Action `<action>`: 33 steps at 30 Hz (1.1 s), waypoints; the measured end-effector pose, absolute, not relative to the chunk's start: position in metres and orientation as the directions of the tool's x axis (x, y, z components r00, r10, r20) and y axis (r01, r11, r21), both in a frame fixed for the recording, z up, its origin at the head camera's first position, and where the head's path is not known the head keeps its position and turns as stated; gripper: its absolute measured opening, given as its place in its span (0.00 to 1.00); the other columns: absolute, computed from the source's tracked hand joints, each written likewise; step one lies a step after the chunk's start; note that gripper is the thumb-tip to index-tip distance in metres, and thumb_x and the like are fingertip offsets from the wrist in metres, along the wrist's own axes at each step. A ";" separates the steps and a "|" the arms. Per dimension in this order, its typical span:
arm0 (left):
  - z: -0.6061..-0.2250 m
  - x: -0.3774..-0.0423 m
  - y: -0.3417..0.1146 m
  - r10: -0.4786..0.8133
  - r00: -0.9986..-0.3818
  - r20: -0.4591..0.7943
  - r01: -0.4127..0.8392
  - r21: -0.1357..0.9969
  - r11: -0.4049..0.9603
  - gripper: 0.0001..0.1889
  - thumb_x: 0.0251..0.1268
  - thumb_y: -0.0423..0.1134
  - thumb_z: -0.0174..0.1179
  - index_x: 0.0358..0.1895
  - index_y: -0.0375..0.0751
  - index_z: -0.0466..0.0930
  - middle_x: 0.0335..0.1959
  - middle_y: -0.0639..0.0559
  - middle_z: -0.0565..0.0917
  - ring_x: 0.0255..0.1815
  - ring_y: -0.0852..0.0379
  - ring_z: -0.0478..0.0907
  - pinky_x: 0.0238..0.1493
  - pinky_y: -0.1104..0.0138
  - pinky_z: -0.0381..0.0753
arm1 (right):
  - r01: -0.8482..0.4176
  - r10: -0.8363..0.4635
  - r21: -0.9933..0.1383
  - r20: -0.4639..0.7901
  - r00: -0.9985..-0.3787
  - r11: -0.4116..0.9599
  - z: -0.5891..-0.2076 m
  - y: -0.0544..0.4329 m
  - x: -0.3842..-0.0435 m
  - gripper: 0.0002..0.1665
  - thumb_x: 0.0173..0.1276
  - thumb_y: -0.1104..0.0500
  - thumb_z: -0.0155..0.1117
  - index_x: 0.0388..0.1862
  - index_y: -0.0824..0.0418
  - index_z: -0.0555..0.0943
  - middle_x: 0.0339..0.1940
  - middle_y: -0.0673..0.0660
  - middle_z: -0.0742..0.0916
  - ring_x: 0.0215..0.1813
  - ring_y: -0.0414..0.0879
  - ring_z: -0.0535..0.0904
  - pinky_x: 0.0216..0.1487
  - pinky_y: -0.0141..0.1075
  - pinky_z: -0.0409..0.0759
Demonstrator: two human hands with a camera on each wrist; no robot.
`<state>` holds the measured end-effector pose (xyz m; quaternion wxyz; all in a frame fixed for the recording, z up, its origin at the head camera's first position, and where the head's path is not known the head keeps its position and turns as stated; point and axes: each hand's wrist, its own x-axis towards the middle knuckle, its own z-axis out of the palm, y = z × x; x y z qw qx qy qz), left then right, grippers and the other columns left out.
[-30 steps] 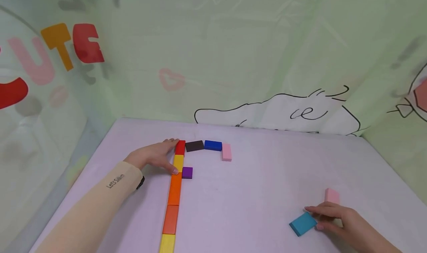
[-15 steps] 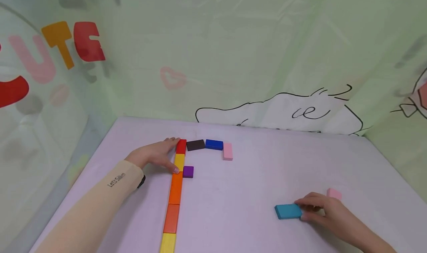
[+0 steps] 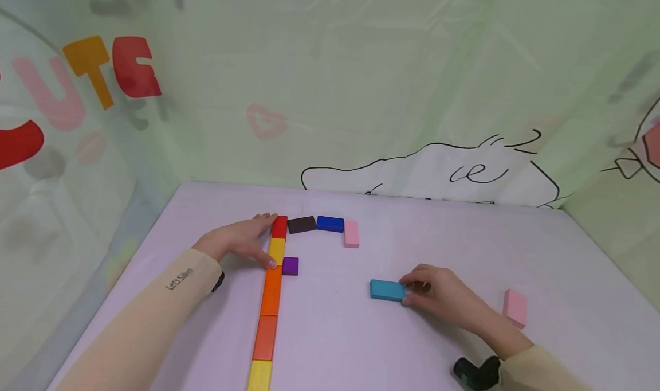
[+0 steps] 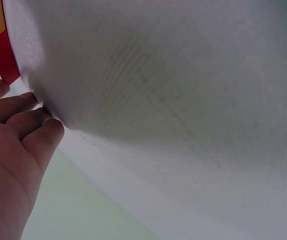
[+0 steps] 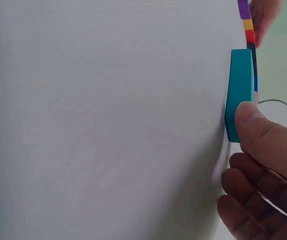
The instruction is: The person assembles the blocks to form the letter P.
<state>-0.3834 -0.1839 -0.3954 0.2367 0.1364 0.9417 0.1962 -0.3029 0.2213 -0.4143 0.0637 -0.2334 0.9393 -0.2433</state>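
Note:
In the head view my right hand (image 3: pixel 447 296) pinches one end of a teal rectangular block (image 3: pixel 387 290). The right wrist view shows the thumb (image 5: pixel 256 122) pressed against the teal block's side. My left hand (image 3: pixel 238 239) lies along the left of a column of blocks. Its fingertips are at the red block (image 3: pixel 279 227), and its thumb tip overlaps the lower end of the small yellow block (image 3: pixel 277 250). Against the column's right side sits a purple block (image 3: pixel 291 266). From the red block a black block (image 3: pixel 301 225), a blue block (image 3: pixel 330 223) and a pink block (image 3: pixel 351 234) run rightward.
The column continues toward me with an orange block (image 3: pixel 271 290), a red-orange block (image 3: pixel 264 337) and another yellow block (image 3: pixel 259 376). A second pink block (image 3: pixel 515 307) lies alone at the right. Printed cloth (image 3: pixel 361 93) walls the far side of the table (image 3: pixel 412 236).
My right hand has carried the teal block leftward and farther from me, turning it roughly level across the view. The second pink block is now uncovered. The left hand stays put.

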 end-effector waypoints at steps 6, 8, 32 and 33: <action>-0.396 -0.384 -0.184 0.347 -0.853 -0.391 0.162 0.434 0.886 0.58 0.56 0.50 0.75 0.83 0.39 0.45 0.85 0.36 0.49 0.85 0.36 0.44 0.83 0.42 0.48 | -0.425 -0.483 -0.494 0.011 -0.875 0.759 -0.413 0.196 -0.317 0.15 0.63 0.57 0.76 0.48 0.62 0.88 0.40 0.46 0.87 0.42 0.39 0.78 0.44 0.31 0.83; -0.396 -0.384 -0.184 0.349 -0.853 -0.388 0.164 0.435 0.885 0.58 0.56 0.50 0.75 0.83 0.39 0.45 0.85 0.36 0.49 0.85 0.36 0.44 0.83 0.42 0.48 | -0.434 -0.493 -0.495 0.014 -0.870 0.753 -0.412 0.189 -0.321 0.16 0.63 0.58 0.76 0.48 0.62 0.88 0.40 0.47 0.87 0.41 0.39 0.78 0.44 0.32 0.83; -0.395 -0.385 -0.184 0.341 -0.853 -0.395 0.160 0.423 0.892 0.58 0.56 0.50 0.75 0.83 0.39 0.46 0.85 0.37 0.50 0.85 0.37 0.44 0.83 0.42 0.49 | -0.446 -0.535 -0.544 -0.006 -0.845 0.711 -0.417 0.125 -0.344 0.17 0.64 0.59 0.75 0.50 0.65 0.88 0.44 0.54 0.89 0.42 0.42 0.79 0.47 0.33 0.83; -0.395 -0.385 -0.184 0.337 -0.854 -0.397 0.155 0.424 0.892 0.58 0.56 0.50 0.75 0.84 0.40 0.46 0.85 0.38 0.50 0.86 0.37 0.44 0.83 0.42 0.49 | -0.447 -0.536 -0.543 -0.006 -0.844 0.710 -0.417 0.123 -0.345 0.17 0.64 0.59 0.75 0.50 0.65 0.88 0.44 0.54 0.89 0.42 0.42 0.79 0.46 0.33 0.83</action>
